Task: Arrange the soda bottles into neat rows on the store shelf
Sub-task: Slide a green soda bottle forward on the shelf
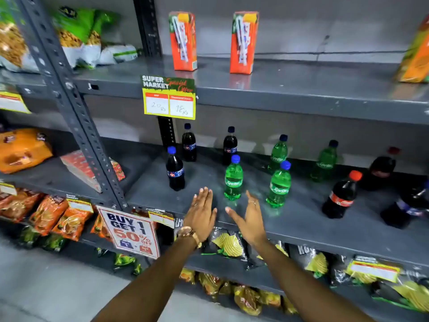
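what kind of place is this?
Almost certainly a small supermarket aisle: grey metal shelf stocked with soda bottles, a "Super Market" price tag clipped to the shelf above, a "Buy 1 Get 1 50% off" sign, and snack bags below.

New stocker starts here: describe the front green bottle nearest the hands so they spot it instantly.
Find the yellow price sign on the upper shelf edge; drop to the soda shelf below. The green bottle stands just beyond both open hands, the leftmost green one, in front of two dark bottles.

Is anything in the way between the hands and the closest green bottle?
Nothing visible. The left hand and right hand are open at the shelf's front edge, with only bare shelf before the nearest green Sprite bottle.
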`<control>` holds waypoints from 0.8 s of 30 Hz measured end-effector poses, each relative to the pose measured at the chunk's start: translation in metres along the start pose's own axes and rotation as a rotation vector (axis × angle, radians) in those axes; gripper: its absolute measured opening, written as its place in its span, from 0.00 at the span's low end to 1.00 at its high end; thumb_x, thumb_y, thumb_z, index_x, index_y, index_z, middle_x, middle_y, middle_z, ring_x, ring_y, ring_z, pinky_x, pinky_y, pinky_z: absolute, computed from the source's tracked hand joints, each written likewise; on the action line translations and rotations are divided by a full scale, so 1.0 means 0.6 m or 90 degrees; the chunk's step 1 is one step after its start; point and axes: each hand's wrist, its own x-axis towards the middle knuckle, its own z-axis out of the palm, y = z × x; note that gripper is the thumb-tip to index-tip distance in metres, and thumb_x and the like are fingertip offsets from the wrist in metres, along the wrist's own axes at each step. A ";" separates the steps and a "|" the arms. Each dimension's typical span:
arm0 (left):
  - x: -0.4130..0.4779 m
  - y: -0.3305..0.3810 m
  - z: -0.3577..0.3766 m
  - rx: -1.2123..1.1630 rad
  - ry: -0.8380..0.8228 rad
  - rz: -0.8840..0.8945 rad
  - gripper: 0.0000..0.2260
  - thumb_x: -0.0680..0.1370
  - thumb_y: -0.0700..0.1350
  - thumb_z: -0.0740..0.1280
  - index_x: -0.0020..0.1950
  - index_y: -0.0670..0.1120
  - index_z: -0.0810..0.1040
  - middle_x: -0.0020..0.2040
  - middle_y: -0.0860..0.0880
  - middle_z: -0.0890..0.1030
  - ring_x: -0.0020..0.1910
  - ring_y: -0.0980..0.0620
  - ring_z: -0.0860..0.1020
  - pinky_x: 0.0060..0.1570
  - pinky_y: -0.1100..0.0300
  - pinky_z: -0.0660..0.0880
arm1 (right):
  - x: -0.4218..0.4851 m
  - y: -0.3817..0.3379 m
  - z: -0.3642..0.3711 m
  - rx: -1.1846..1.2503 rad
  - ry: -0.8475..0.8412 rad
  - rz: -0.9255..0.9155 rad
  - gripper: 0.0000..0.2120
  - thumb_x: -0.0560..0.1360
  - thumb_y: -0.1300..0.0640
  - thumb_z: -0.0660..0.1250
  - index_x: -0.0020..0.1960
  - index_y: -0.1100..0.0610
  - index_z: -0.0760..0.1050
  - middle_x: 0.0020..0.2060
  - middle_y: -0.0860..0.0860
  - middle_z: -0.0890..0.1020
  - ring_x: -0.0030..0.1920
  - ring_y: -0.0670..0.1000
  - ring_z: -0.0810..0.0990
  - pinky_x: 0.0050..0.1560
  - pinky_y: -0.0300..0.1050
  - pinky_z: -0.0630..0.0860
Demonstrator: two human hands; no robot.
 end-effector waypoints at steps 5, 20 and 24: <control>0.068 -0.031 0.012 -0.069 -0.088 -0.014 0.31 0.77 0.39 0.57 0.76 0.39 0.43 0.78 0.40 0.44 0.77 0.45 0.43 0.76 0.55 0.41 | 0.092 -0.010 0.046 0.042 0.073 0.054 0.37 0.66 0.54 0.78 0.69 0.63 0.64 0.63 0.59 0.74 0.66 0.57 0.71 0.66 0.45 0.67; 0.127 -0.012 0.070 -0.048 -0.083 0.074 0.29 0.79 0.47 0.56 0.76 0.40 0.50 0.78 0.41 0.50 0.77 0.47 0.47 0.75 0.55 0.39 | -0.053 0.061 -0.042 0.076 0.314 0.106 0.31 0.72 0.58 0.73 0.70 0.53 0.61 0.54 0.49 0.81 0.53 0.45 0.80 0.51 0.31 0.74; 0.127 0.012 0.086 -0.015 -0.068 0.072 0.27 0.80 0.47 0.55 0.76 0.40 0.50 0.78 0.40 0.49 0.77 0.45 0.47 0.75 0.53 0.40 | -0.051 0.095 -0.106 0.027 0.382 0.115 0.30 0.73 0.64 0.71 0.70 0.56 0.61 0.60 0.57 0.76 0.59 0.56 0.76 0.60 0.51 0.74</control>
